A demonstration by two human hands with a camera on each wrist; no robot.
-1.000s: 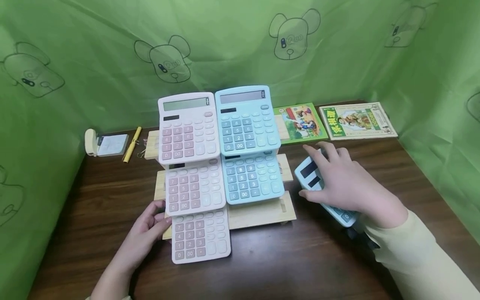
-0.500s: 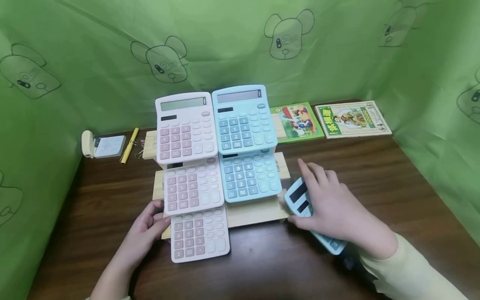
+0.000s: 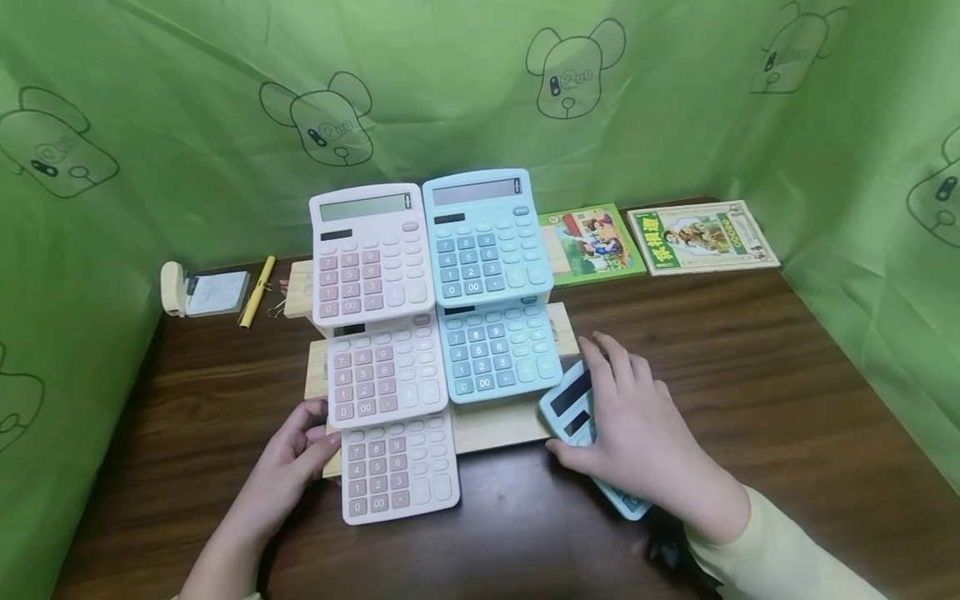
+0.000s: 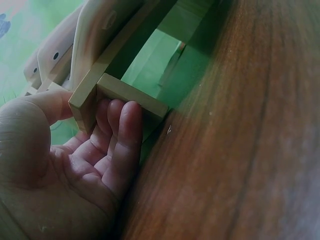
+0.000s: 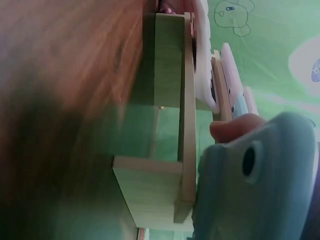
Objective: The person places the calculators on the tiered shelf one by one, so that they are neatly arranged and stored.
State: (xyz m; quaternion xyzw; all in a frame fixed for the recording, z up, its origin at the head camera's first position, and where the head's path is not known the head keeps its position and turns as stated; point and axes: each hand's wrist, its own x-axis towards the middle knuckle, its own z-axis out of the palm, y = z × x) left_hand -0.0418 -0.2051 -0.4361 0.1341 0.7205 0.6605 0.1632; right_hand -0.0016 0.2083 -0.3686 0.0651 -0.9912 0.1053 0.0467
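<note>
My right hand [image 3: 637,425] grips a light-blue calculator [image 3: 567,403] by its long sides, tilted, with its display end at the right end of the wooden tiered stand [image 3: 498,427]. In the right wrist view the calculator's back [image 5: 272,185] looms close beside the lowest shelf. My left hand [image 3: 288,458] holds the left end of that shelf; in the left wrist view the thumb lies on one face of the board [image 4: 82,97], fingers curled underneath. Three pink-and-white calculators [image 3: 371,250] fill the stand's left column. Two light-blue calculators [image 3: 487,242] occupy the upper right tiers.
At the back left of the wooden table [image 3: 750,375] lie a small cream object [image 3: 172,287], a pale notepad [image 3: 217,293], a yellow pen [image 3: 258,292] and a binder clip. A green picture book [image 3: 596,242] and another booklet [image 3: 701,237] lie behind, right of the stand. Green cloth surrounds the table.
My right hand has carried the light-blue calculator left and toward me, from the open table at right to the end of the lowest shelf. My left hand keeps its hold on the stand.
</note>
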